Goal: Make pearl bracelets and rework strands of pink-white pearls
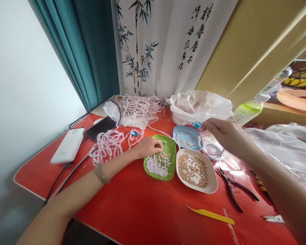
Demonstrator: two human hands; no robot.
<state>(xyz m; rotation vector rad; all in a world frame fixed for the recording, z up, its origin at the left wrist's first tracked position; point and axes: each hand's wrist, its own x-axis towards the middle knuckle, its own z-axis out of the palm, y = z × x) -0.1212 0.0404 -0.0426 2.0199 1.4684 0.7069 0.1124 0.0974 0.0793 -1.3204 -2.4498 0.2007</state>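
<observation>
My left hand (151, 147), a bangle on its wrist, hovers over the green dish (172, 160). Its fingers are pinched together; what they hold, if anything, is too small to see. White pearl beads (156, 166) lie in that dish with a few gold pieces. My right hand (223, 132) is raised beyond the blue dish (186, 129), its fingers closed on something I cannot make out. Below it, a short strand of pink pearl beads (211, 153) curves by a round white spool (218, 149). Gold beads (193, 170) fill much of the cream dish (214, 187).
Black-handled pliers (231, 187) and yellow tweezers (211, 215) lie at the right front. Long pearl strands (140, 105) heap at the back and left. A white power bank (68, 145), black phone (102, 127), plastic bag (206, 107) and bottle (250, 110) are around.
</observation>
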